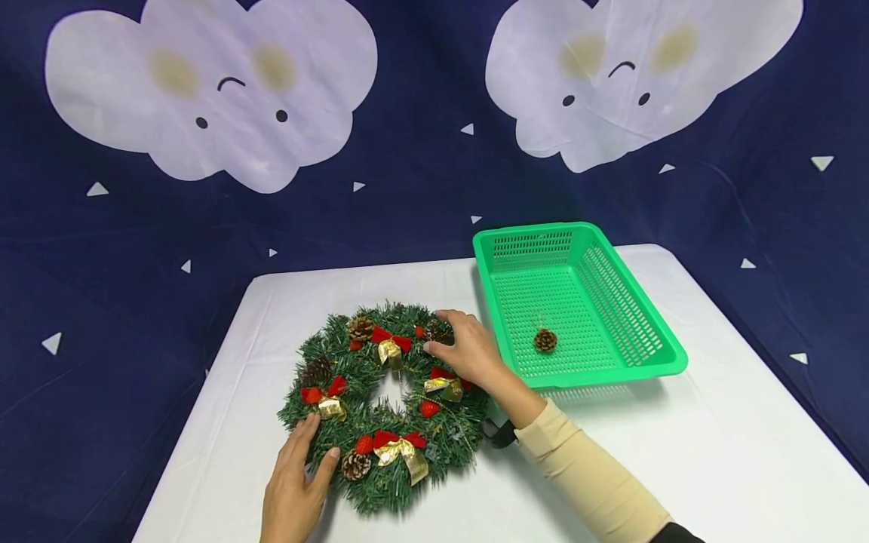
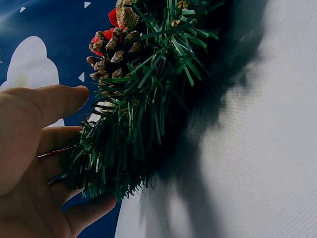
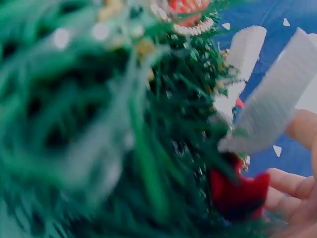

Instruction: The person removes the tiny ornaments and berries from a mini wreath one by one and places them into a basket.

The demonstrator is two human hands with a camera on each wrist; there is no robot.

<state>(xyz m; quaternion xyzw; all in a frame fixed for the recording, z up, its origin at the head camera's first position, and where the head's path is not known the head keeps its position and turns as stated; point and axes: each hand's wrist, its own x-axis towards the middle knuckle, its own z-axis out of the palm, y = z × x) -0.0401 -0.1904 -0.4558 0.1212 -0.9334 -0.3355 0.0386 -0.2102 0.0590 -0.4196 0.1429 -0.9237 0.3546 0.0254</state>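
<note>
A green wreath [image 1: 434, 445] with red-and-gold bows, red berries and several pine cones lies on the white table. At its upper right, my right hand [image 1: 471, 351] holds a dark pine cone [image 1: 437, 330] between thumb and fingers against the greenery. My left hand [image 1: 293, 475] rests at the wreath's lower left edge, thumb and fingers spread and only lightly bent. In the left wrist view, those fingers [image 2: 57, 139] touch the outer needles beside a pine cone [image 2: 116, 54]. Blurred needles fill much of the right wrist view, with a red bow [image 3: 235, 191] near the right fingers.
A green perforated basket [image 1: 638, 369] stands at the table's back right, close to my right forearm. One pine cone [image 1: 545, 340] with a thin loop lies in it. Behind the white table [image 1: 224, 452] hangs a dark blue cloth [image 1: 421, 151] with clouds.
</note>
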